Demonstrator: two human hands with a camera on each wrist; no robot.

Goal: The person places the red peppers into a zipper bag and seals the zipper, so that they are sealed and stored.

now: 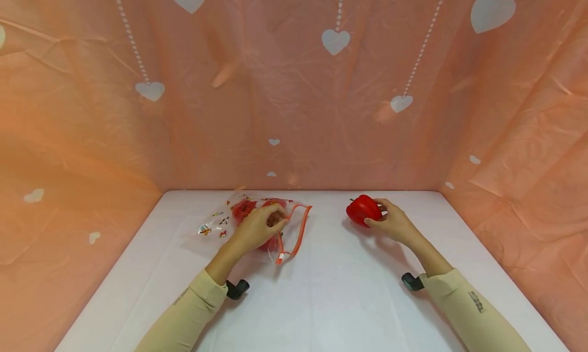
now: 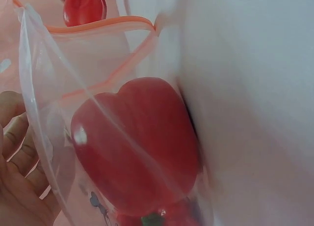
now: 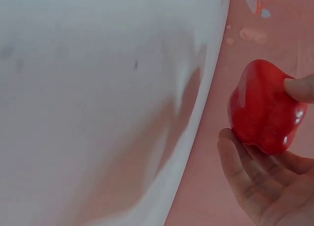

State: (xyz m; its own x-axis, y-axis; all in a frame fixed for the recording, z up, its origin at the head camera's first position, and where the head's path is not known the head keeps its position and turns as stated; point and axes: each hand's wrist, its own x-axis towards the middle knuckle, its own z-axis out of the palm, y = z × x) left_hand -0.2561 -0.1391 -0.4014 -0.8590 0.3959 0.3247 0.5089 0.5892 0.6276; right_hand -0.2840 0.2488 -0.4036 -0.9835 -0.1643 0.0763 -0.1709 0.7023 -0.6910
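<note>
A clear zip bag with an orange zip strip and small printed figures lies at the back left of the table, its mouth gaping to the right. Red bell peppers are inside it, one showing a green stem. My left hand is over the bag with fingers curled, holding the upper layer near the zip strip. In the left wrist view that hand shows at the left edge, partly behind the plastic. My right hand grips another red bell pepper between thumb and fingers, raised above its shadow at the back right.
A white cloth covers the table. Orange-pink curtain with white hearts hangs behind it and along both sides. Dark wrist-camera mounts stick out at both cuffs.
</note>
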